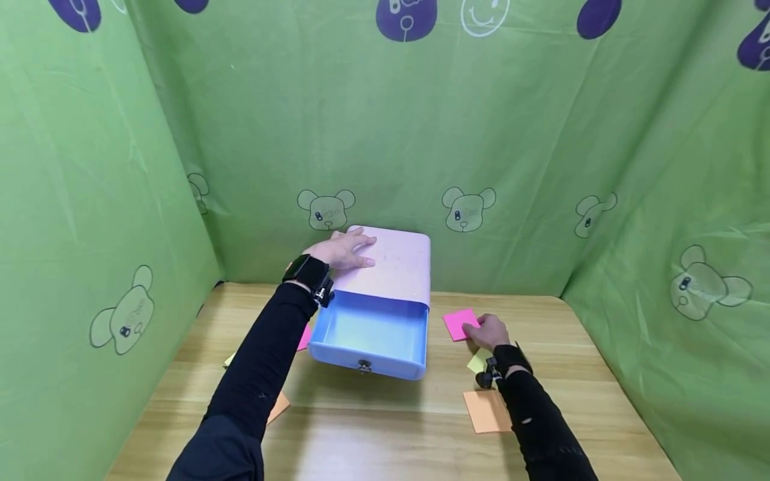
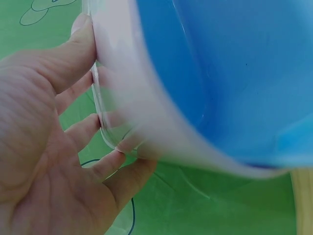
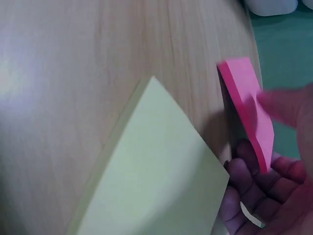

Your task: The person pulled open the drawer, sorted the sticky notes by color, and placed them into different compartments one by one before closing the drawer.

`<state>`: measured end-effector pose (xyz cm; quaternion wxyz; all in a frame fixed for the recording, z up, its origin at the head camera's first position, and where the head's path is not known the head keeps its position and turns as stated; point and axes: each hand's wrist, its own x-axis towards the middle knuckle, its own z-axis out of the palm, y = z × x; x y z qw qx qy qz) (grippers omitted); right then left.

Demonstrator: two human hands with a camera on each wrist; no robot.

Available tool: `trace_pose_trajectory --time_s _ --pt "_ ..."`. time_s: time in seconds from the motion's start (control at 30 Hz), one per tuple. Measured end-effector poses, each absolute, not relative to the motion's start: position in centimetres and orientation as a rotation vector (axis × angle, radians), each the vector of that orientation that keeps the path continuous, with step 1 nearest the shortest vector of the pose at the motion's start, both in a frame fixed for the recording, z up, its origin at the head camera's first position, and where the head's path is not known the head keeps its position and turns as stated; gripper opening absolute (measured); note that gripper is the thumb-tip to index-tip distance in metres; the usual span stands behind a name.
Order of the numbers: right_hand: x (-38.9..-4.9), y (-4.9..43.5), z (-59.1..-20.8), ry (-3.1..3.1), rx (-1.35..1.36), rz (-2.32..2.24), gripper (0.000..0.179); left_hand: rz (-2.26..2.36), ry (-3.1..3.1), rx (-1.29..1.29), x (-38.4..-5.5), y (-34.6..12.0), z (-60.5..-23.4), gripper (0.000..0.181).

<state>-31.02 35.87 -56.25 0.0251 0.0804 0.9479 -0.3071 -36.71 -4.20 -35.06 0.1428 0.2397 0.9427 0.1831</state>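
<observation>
A drawer box with a pale pink casing [image 1: 391,260] stands at the back of the table, its light blue drawer [image 1: 373,327] pulled out toward me. The drawer's front has a small metal knob [image 1: 364,365]. My left hand [image 1: 343,250] rests with spread fingers on the casing's upper left; the left wrist view shows thumb and fingertips touching its pale surface. To the right of the box, my right hand [image 1: 490,331] pinches a pink sticky note pad [image 3: 249,105] between thumb and fingers, tilted up from the wood. A yellow sticky note pad [image 3: 161,176] lies just under that hand.
An orange note pad [image 1: 486,411] lies below my right wrist. Left of the drawer, partly hidden by my left arm, are another pink pad [image 1: 304,338], an orange one [image 1: 279,406] and a yellow edge [image 1: 229,359]. Green cloth [image 1: 385,133] surrounds the wooden table [image 1: 349,441].
</observation>
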Motion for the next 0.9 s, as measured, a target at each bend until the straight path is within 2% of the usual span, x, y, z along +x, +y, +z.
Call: trace_pose_trajectory --time_s 0.13,0.33,0.53,0.9 --pt "-31.1 36.0 -56.5 2.97 0.269 -1.075 0.041 0.527 2.717 0.695 -36.7 -4.2 -35.0 0.067" --pt "-31.4 36.0 -56.4 2.814 0.381 -1.349 0.038 0.537 2.707 0.684 -36.7 -4.3 -35.1 0.068" --pt "-31.9 36.1 -56.2 2.526 0.512 -1.652 0.044 0.562 2.71 0.682 -36.8 -4.4 -35.0 0.068" --pt "-32.0 36.4 -54.8 2.433 0.55 -1.81 0.051 0.535 2.706 0.703 -36.9 -4.4 -35.0 0.068"
